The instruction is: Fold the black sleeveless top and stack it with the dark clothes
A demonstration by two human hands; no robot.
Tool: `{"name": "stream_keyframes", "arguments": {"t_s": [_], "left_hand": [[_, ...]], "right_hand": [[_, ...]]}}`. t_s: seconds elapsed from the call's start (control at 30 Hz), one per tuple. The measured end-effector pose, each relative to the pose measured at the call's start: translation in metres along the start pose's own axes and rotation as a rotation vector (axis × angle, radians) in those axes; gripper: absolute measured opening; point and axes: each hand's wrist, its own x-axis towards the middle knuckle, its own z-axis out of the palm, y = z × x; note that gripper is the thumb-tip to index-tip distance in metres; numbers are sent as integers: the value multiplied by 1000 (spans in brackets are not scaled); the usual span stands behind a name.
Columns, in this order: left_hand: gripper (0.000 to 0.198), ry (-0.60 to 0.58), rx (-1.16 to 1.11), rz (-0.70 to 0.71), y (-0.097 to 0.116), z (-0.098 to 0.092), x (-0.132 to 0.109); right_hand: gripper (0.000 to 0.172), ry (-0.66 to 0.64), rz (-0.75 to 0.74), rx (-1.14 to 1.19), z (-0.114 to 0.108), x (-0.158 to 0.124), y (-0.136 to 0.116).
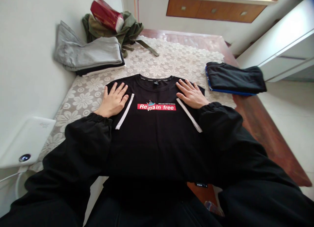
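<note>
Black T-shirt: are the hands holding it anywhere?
Nothing is gripped. The left hand and right hand lie flat, fingers spread, on the black T-shirt's shoulders.

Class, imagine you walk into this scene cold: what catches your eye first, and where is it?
First comes the black T-shirt spread front-up in the middle of the lace-covered table, its red "Remain free" print bright on the chest. The left hand and right hand lie flat on its shoulders. After that, the red carton on the olive garment at the far left corner.
</note>
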Motion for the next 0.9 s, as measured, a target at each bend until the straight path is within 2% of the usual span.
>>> {"name": "stream_keyframes", "arguments": {"t_s": [0.23, 0.37, 0.5, 0.6, 0.67, 0.77, 0.9], "left_hand": [[69, -28, 18, -20, -2, 2, 3], [71, -35, 16, -30, 0, 0, 2], [75, 77, 23, -74, 2, -2, -2], [79, 37, -14, -88, 2, -2, -2], [80, -12, -24, -93, 2, -1, -1], [80, -12, 3, -90, 3, -1, -1], [79, -10, 30, -85, 4, 0, -1]], "right_hand": [[79, -7, -1, 16, -3, -1, -1], [76, 48, -10, 5, -2, -4, -7], [78, 133, 116, -53, 2, -7, -10], [83, 71, 178, -35, 2, -5, -7], [86, 1, 152, -20, 0, -4, -2], [90, -43, 84, 1, -3, -6, 5], [83, 39, 5, 12, -3, -15, 5]]}}
